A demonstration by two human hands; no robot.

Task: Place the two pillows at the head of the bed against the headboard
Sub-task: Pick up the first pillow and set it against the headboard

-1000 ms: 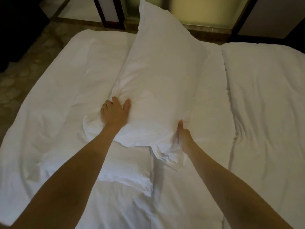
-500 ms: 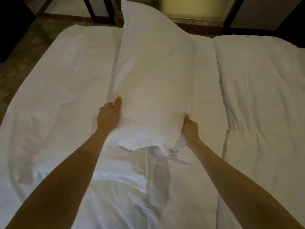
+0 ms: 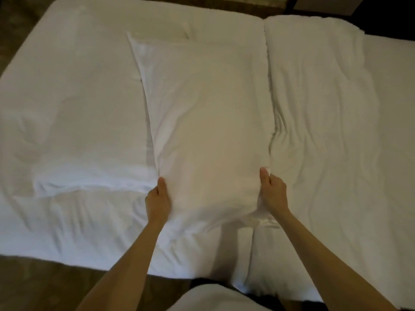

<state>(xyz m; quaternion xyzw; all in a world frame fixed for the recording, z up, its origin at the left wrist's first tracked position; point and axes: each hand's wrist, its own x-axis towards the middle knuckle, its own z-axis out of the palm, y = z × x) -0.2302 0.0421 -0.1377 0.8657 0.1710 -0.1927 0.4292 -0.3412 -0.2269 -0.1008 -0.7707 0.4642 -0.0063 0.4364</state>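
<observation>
A long white pillow (image 3: 202, 122) stretches away from me over the middle of the white bed (image 3: 74, 97). My left hand (image 3: 157, 202) grips its near left corner, thumb on top. My right hand (image 3: 272, 194) clutches its near right corner, where the fabric bunches. A second white pillow (image 3: 85, 176) lies flat on the bed left of my left hand, partly blended with the sheets. No headboard shows in this view.
A rumpled white duvet (image 3: 332, 131) covers the right side of the bed, its edge along the pillow's right side. A small folded white piece (image 3: 166, 32) lies beyond the pillow's far end. Brown floor (image 3: 45, 286) shows at the bed's near left edge.
The pillow, raised on end before, has come down flat along the bed. My view has tilted downward, and both hands have shifted toward me while keeping hold of the near corners.
</observation>
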